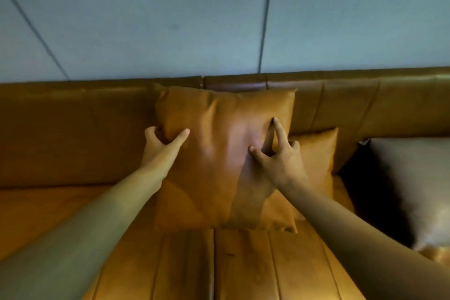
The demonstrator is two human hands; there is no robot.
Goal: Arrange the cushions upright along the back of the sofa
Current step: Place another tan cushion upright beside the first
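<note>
Seating tan cushion [219, 153] upright against sofa back [73, 129]. My left hand [160, 146] grips its edge; right hand [277, 156], fingers spread, presses its face. Next: release, check it stands.

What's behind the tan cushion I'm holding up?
The sofa backrest rises behind the tan cushion, and a second tan cushion pokes out at its right. Whatever lies directly behind it is covered.
</note>
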